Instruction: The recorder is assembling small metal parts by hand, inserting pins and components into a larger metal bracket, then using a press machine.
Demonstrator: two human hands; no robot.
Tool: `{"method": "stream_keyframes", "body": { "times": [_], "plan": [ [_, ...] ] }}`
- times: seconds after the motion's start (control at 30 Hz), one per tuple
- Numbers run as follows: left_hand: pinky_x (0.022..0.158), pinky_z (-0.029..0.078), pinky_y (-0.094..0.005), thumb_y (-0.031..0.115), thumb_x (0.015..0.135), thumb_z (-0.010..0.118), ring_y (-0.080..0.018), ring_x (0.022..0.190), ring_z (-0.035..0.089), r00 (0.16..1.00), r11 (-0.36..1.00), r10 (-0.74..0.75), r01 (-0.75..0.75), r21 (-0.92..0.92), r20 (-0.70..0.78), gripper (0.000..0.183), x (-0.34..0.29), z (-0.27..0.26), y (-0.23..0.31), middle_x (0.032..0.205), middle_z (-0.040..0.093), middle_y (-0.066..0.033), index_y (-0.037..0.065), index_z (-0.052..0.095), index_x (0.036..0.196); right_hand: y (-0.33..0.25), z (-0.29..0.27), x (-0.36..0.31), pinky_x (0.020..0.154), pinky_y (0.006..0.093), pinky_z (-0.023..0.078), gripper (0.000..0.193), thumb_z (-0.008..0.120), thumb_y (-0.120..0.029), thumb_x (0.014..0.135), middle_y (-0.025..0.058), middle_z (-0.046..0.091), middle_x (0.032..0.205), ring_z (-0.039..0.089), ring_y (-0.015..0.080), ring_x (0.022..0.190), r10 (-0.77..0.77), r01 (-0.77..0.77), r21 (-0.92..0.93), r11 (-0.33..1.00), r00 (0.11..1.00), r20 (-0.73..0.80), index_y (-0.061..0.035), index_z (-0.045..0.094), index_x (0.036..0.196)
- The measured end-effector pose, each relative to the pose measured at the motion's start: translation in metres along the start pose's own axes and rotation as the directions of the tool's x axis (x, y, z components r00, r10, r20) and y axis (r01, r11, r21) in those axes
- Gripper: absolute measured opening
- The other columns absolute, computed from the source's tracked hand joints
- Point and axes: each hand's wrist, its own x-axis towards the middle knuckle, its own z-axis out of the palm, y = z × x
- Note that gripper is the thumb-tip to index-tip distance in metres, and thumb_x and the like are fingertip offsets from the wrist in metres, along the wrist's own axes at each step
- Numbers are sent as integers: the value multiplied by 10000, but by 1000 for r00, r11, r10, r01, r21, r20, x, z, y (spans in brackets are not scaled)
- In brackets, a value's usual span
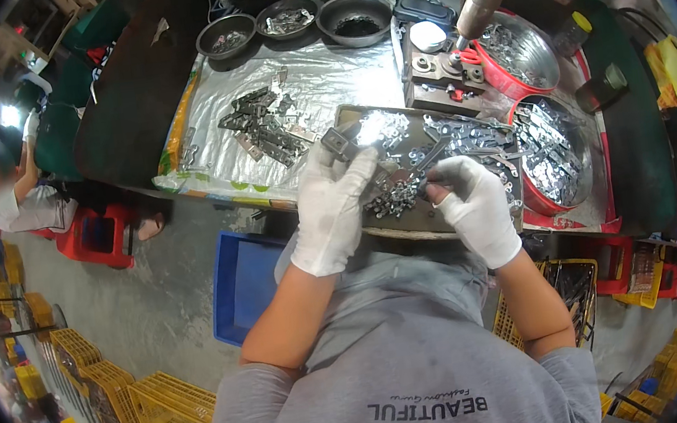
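My left hand [328,213], in a white glove, grips a flat metal bracket [339,143] that sticks up past the fingers. In its own white glove, which leaves the thumb bare, my right hand [471,205] is closed in a pinch over the tray; what it pinches is too small to make out. Below and between the hands lies a heap of small shiny metal parts [394,196]. Longer metal strips [471,138] fill the right side of the same shallow tray [412,223].
Dark metal pieces [260,124] lie piled on the silver sheet [321,70]. Several pans [353,20] stand behind. A press [475,13] rises over a die block [436,73]. Red-rimmed tubs [570,204] stand right. A blue bin [238,287] is below; a seated person [20,196] is far left.
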Motion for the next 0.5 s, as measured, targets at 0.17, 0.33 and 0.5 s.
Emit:
{"method": "stream_keyframes", "body": {
  "times": [0.17, 0.33, 0.5],
  "plan": [
    [834, 581, -318, 47, 966, 592, -162, 942, 650, 998, 997, 70, -70, -14, -5, 399, 3, 2, -13, 1126, 614, -89, 30, 448, 1338, 5, 7, 1, 642, 191, 473, 243, 716, -71, 892, 26, 684, 898, 600, 56, 763, 51, -39, 217, 975, 997, -53, 12, 633, 1104],
    [864, 577, -325, 43, 964, 594, -161, 987, 631, 999, 999, 41, -40, -33, 11, 395, -1, 7, -9, 1136, 594, -88, 29, 449, 1331, 7, 14, 0, 658, 208, 489, 277, 740, -181, 897, 36, 688, 937, 618, 88, 754, 226, -204, 577, 791, 973, 34, -20, 642, 1099],
    [824, 535, -257, 10, 934, 629, -127, 978, 620, 994, 993, 108, -109, -43, -3, 356, -4, 12, -7, 1118, 613, -88, 10, 490, 1262, 11, 14, -1, 723, 261, 526, 211, 719, -131, 904, 40, 683, 946, 637, 126, 817, 276, -310, 783, 539, 944, 183, -32, 643, 1075]
  ]
}}
